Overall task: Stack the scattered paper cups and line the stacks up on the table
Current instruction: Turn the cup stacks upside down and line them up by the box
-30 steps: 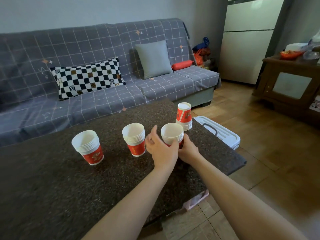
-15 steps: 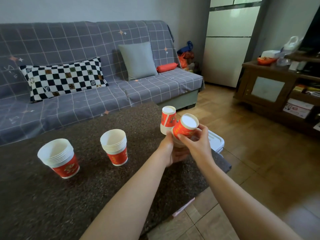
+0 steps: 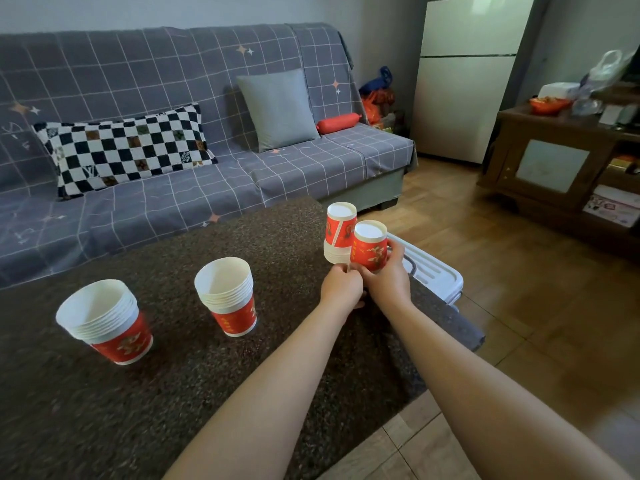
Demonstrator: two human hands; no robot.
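No legible text anywhere. Red paper cup stacks by the fingers carry gold markings, too blurred to read.

Single view, head-mounted, wide-angle. It looked forward and down from above the near side of the table, both forearms entering from the bottom edge. Hands were mid-frame, close: left hand, right hand. The table filled the lower left; the sofa ran across the far side, facing the camera. Floor and fridge sat to the right, farther off. Straight lines bowed near the frame edges. No second view, so no overlap.
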